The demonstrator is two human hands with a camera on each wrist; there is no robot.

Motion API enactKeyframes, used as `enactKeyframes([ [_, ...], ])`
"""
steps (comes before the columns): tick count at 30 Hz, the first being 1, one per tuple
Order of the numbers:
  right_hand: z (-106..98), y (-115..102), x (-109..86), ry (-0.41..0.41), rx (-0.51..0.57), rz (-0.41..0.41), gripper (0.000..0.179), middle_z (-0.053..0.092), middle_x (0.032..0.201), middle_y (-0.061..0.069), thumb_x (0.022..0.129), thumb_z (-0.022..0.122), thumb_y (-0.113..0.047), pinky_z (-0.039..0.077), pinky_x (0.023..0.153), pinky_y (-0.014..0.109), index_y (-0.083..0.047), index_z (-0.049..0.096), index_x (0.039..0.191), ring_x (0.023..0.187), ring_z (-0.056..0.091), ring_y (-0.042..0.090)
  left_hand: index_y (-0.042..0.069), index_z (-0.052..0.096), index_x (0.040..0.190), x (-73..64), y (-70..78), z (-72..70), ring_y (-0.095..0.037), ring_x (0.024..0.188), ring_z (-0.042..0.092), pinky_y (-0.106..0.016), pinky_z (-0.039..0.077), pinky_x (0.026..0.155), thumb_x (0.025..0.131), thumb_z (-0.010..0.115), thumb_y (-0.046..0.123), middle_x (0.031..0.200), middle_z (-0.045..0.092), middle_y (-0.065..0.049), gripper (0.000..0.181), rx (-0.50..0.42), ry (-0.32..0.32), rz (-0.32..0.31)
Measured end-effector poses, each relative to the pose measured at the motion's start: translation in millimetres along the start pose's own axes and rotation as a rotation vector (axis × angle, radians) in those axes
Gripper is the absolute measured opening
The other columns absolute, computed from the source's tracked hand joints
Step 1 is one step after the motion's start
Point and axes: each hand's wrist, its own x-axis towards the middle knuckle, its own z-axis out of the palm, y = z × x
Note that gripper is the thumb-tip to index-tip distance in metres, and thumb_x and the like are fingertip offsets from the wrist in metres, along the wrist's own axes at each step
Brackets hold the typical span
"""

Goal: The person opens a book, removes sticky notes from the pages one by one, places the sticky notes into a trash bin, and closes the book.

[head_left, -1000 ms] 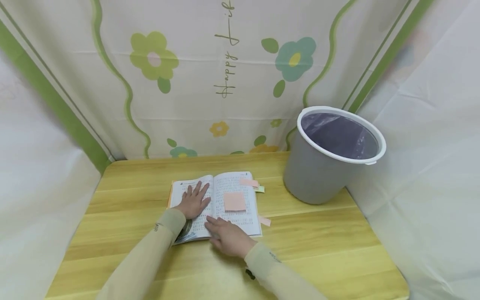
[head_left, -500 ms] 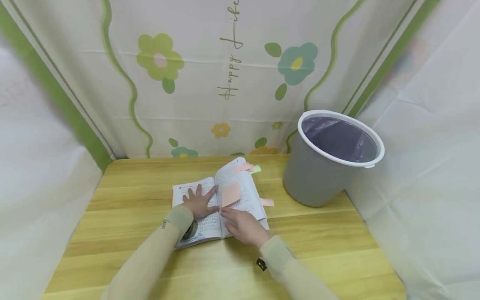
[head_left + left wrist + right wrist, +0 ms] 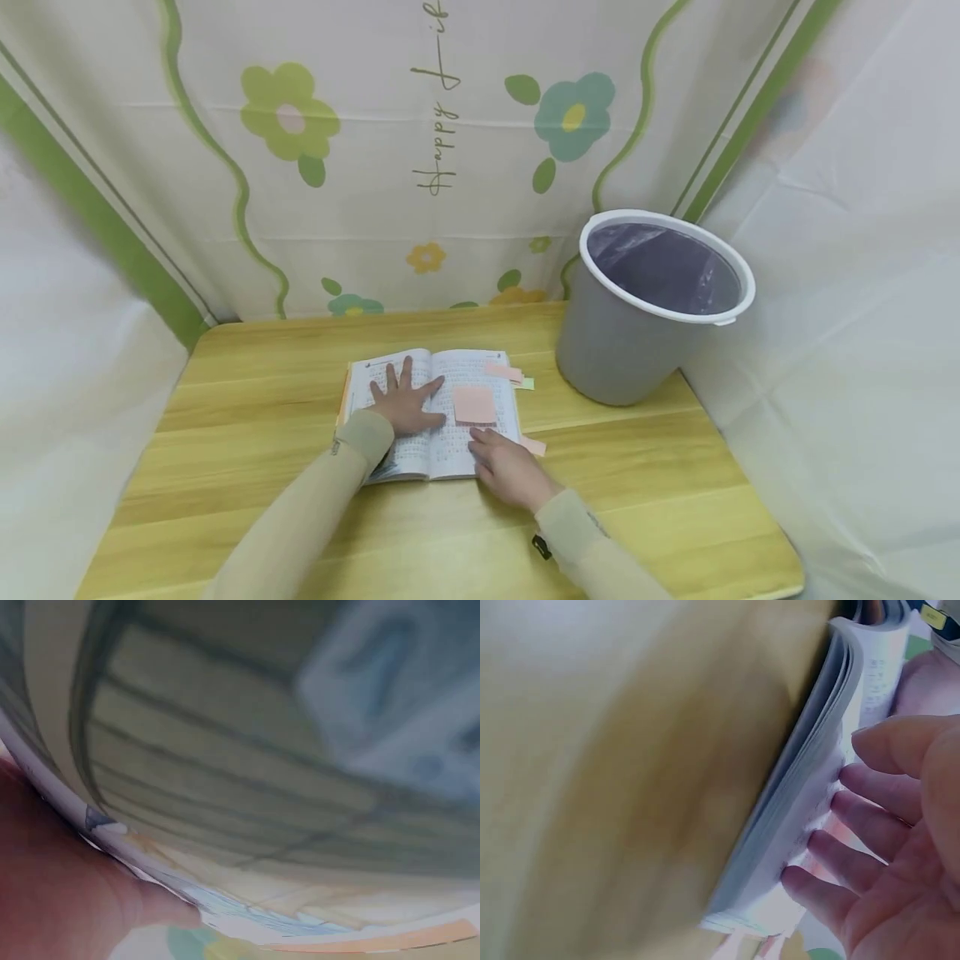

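An open book of printed text lies flat on the wooden table. My left hand rests on its left page with fingers spread, the thumb reaching over the fold. On the lower part of the right page my right hand touches the paper with its fingertips. A pink sticky-note pad sits on that page just above the right fingers. In the right wrist view, the fingers are extended along the book's pages. A page with a picture fills most of the left wrist view.
Pink tabs and a green tab stick out from the book's right edge, with another pink tab lower down. A grey bin with a white rim and dark liner stands at the table's back right. A flowered curtain hangs behind.
The right page was lifted and tilted half a second ago and now lies flat. My right hand has moved right from near the fold. The left hand stays on the left page.
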Motion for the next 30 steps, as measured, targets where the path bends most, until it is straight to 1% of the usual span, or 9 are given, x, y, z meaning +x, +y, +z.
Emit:
enactKeyframes([
  [3,4,5,-2.5,0.008,0.006,-0.002,0.040,0.048,0.148,0.012,0.098,0.061,-0.020,0.036,0.110,0.045,-0.004,0.060,0.134,0.135,0.046,0.031,0.041,0.023,0.157,-2.1,8.9,-0.8,-0.058,0.139,-0.016,-0.080,-0.004,0.102,0.073,0.059,0.083,0.159,-0.022,-0.022,0.100,0.039,0.009,-0.018],
  [4,4,7,-3.2,0.009,0.011,-0.004,0.040,0.049,0.148,0.012,0.098,0.061,-0.020,0.036,0.110,0.045,-0.003,0.061,0.134,0.134,0.046,0.032,0.039,0.025,0.157,-3.0,12.4,-1.7,-0.060,0.139,-0.014,-0.080,-0.002,0.102,0.071,0.061,0.083,0.159,-0.021,-0.024,0.103,0.048,0.014,-0.023],
  [6,4,11,-4.7,0.010,0.017,-0.009,0.039,0.050,0.147,0.013,0.097,0.062,-0.020,0.037,0.110,0.046,-0.003,0.062,0.132,0.134,0.047,0.033,0.039,0.025,0.157,-4.2,20.3,-3.8,-0.061,0.138,-0.012,-0.079,0.002,0.103,0.070,0.065,0.081,0.159,-0.020,-0.024,0.104,0.060,0.009,-0.041],
  [8,2,14,-5.8,0.004,0.019,-0.018,0.038,0.051,0.145,0.014,0.097,0.062,-0.019,0.037,0.109,0.046,-0.002,0.063,0.131,0.132,0.048,0.033,0.038,0.025,0.157,-3.5,25.2,-3.1,-0.062,0.138,-0.010,-0.079,0.004,0.104,0.070,0.066,0.079,0.159,-0.020,-0.025,0.104,0.076,0.010,-0.051],
  [11,-4,18,-4.5,0.012,0.027,-0.029,0.034,0.057,0.139,0.014,0.097,0.062,-0.017,0.041,0.107,0.046,-0.003,0.065,0.128,0.128,0.054,0.032,0.037,0.026,0.157,-4.8,31.1,-5.6,-0.062,0.138,-0.010,-0.078,0.006,0.104,0.071,0.069,0.076,0.159,-0.021,-0.024,0.104,0.072,0.003,-0.065],
  [16,-21,21,8.1,0.084,0.043,-0.014,0.029,0.066,0.127,0.012,0.097,0.063,-0.014,0.047,0.100,0.044,-0.004,0.068,0.123,0.118,0.062,0.029,0.037,0.028,0.157,-9.7,33.7,-13.9,-0.061,0.139,-0.008,-0.078,0.007,0.104,0.071,0.072,0.073,0.160,-0.019,-0.024,0.104,0.068,0.001,-0.090],
  [21,-35,24,25.2,0.127,0.007,-0.002,0.030,0.066,0.126,0.015,0.095,0.067,-0.013,0.047,0.100,0.046,0.000,0.068,0.122,0.117,0.062,0.031,0.036,0.027,0.157,-9.3,31.6,-13.3,-0.062,0.139,-0.006,-0.078,0.010,0.105,0.071,0.070,0.074,0.160,-0.017,-0.025,0.103,0.084,-0.018,-0.100],
  [25,-34,26,37.9,0.103,-0.008,0.012,0.031,0.064,0.128,0.016,0.097,0.064,-0.016,0.044,0.104,0.045,0.001,0.067,0.123,0.121,0.059,0.032,0.038,0.026,0.157,-7.9,32.5,-12.2,-0.061,0.139,-0.007,-0.078,0.010,0.105,0.070,0.071,0.075,0.160,-0.018,-0.024,0.105,0.081,-0.033,-0.110],
  [30,-25,23,47.2,0.044,-0.012,0.020,0.038,0.059,0.135,0.017,0.094,0.069,-0.018,0.042,0.105,0.047,0.001,0.064,0.127,0.128,0.053,0.035,0.038,0.025,0.157,-6.5,32.9,-11.6,-0.062,0.139,-0.007,-0.078,0.010,0.104,0.067,0.073,0.076,0.160,-0.019,-0.023,0.108,0.070,-0.046,-0.128],
])
